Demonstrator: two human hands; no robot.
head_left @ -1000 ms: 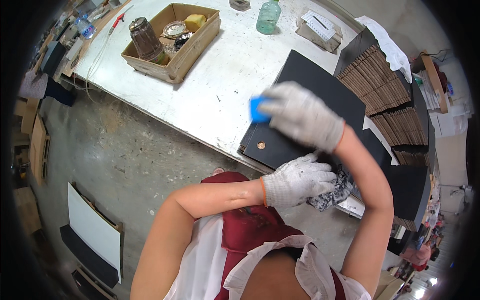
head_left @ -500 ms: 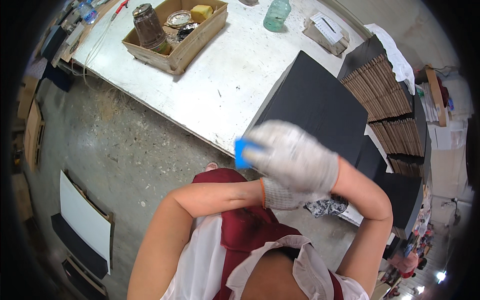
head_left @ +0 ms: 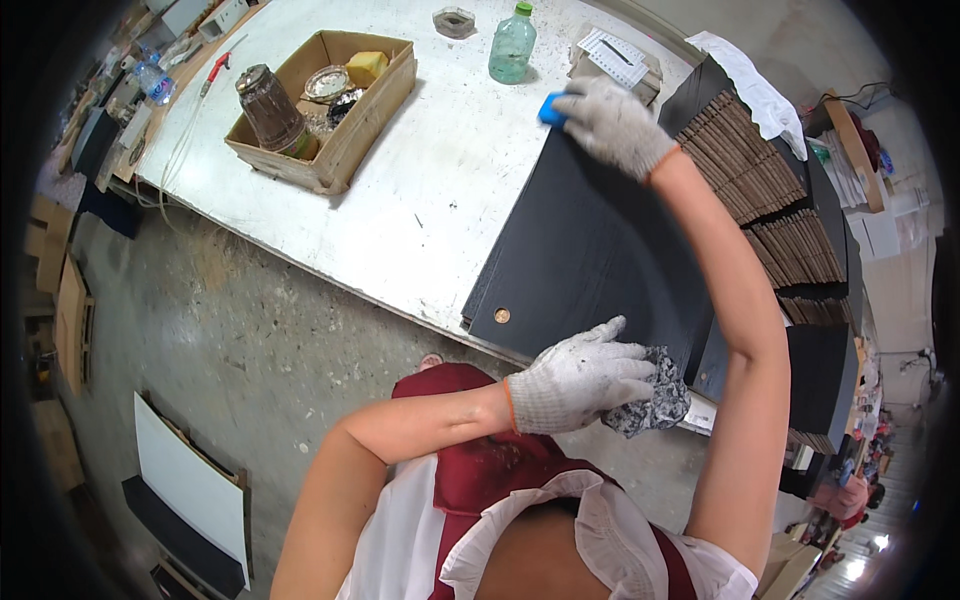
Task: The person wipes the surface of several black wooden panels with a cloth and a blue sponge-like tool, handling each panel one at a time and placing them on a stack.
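Where the clear bottle (head_left: 154, 84) shows, far left: its coloured label is too small to read.
Tray: cardboard tray (head_left: 372, 128) on the worktop (head_left: 390, 240).
Blue block: blue block (head_left: 550, 110) at the far left corner of the black board (head_left: 590, 240).
Left hand: gloved left hand (head_left: 585, 378), fingers curled on a crumpled cloth (head_left: 655, 400), thumb spread away.
Right hand: gloved right hand (head_left: 615, 125), fingers pinching the blue block.
Card: white card (head_left: 613, 55), ruled and printed, beyond the board.
Panels: stacked brown-edged panels (head_left: 740, 155) beside the board.
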